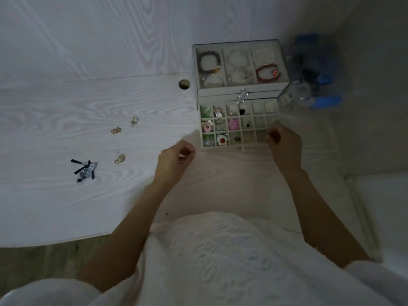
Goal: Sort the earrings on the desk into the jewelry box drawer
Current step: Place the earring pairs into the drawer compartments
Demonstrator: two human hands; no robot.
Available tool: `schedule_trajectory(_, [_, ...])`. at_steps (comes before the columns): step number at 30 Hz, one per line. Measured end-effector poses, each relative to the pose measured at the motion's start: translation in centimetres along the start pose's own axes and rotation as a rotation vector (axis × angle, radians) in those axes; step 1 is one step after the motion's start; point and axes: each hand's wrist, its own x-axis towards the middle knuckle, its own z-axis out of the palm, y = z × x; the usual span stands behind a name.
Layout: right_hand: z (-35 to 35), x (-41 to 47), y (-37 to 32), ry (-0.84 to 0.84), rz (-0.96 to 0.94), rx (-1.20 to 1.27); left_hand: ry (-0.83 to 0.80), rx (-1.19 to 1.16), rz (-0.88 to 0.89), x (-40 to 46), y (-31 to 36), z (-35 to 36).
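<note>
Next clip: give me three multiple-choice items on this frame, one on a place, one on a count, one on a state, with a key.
1. Where do the loose earrings lie?
A. left of the jewelry box
B. on top of the box
C. on the floor

2. How many compartments show in the box's top tray?
A. two
B. three
C. six

3. What state is the gridded drawer in?
A. shut
B. pulled open
C. lifted off the desk

Key: 1 A, they are scattered on the desk to the box's left. 2 B, three sections hold bracelets. 3 B, its cells are exposed in front of the box, with the right hand at its corner.
</note>
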Motion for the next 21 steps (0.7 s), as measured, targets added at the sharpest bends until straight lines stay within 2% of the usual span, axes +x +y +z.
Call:
schedule_trajectory(5, [1.0, 1.2, 1.2, -0.06, -0.092, -0.055, -0.033, -0.059, 0.054, 2.5, 3.5, 2.0])
schedule_trajectory(11, [0.6, 0.9, 1.8, -0.045, -0.078, -0.072, -0.13, 0.002, 0.193, 7.0, 8.3, 6.1])
schedule_trajectory(16, [0.3, -0.9, 2.4, 0.021, -0.145, -0.232, -0.228, 0.195, 0.438, 10.9, 11.1, 10.0])
schedule_trajectory(21, [0.6, -1.8, 2.4, 0.007, -0.118, -0.234, -0.335, 0.374, 0.456, 13.0, 12.4, 12.2])
